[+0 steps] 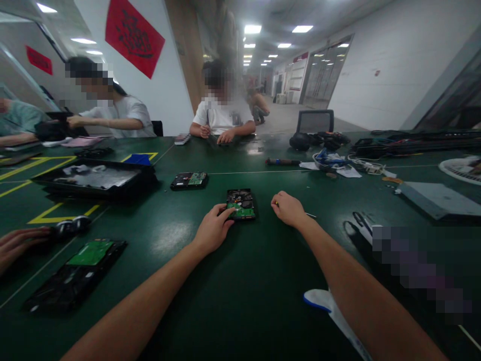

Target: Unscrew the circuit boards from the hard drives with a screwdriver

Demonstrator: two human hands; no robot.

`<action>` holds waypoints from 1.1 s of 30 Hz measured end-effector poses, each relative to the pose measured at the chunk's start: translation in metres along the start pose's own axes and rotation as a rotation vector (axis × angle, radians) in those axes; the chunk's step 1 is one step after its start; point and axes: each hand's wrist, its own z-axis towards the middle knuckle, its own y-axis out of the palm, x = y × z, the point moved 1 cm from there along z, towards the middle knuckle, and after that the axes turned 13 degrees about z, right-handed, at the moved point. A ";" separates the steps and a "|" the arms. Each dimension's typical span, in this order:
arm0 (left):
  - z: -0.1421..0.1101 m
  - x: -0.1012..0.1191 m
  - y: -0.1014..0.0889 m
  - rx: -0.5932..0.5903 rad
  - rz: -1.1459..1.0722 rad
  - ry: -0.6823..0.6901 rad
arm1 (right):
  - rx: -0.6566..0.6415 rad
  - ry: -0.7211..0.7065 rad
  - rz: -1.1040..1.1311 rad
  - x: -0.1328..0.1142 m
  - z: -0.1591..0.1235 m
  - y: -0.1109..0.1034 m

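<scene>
A hard drive (246, 199) lies flat on the green table in front of me, its green circuit board facing up at the near end. My left hand (213, 229) grips its left side and near corner, thumb by the near edge and fingers over the board. To the right of the drive, and apart from it, my right hand (288, 209) is closed around a thin screwdriver (310, 215). A bit of yellow shows at the fingers, and the metal shaft sticks out to the right behind the hand; the rest is hidden.
Other hard drives lie at the left (90, 254) and farther back (189, 180). A black tray (101, 178) stands back left, near another person's hand (22, 243). A white-and-blue item (319, 297) lies under my right forearm. Cables (330, 159) and a grey metal case (439, 198) are at right.
</scene>
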 end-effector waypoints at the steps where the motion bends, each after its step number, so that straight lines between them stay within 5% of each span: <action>1: 0.000 0.000 0.001 0.001 0.001 -0.001 | 0.017 0.003 0.004 0.001 0.000 -0.001; 9: 0.000 -0.001 0.002 0.007 0.010 0.001 | 0.076 0.232 -0.003 0.041 -0.008 -0.021; 15: 0.000 -0.002 0.004 -0.005 0.019 0.001 | 0.016 0.084 0.113 0.047 -0.007 -0.021; 25: 0.006 0.000 0.005 -0.039 0.022 -0.027 | -0.075 0.055 0.100 0.056 -0.004 -0.023; 33: 0.001 0.063 0.004 0.138 0.186 -0.120 | -0.069 -0.007 0.128 0.050 -0.005 -0.019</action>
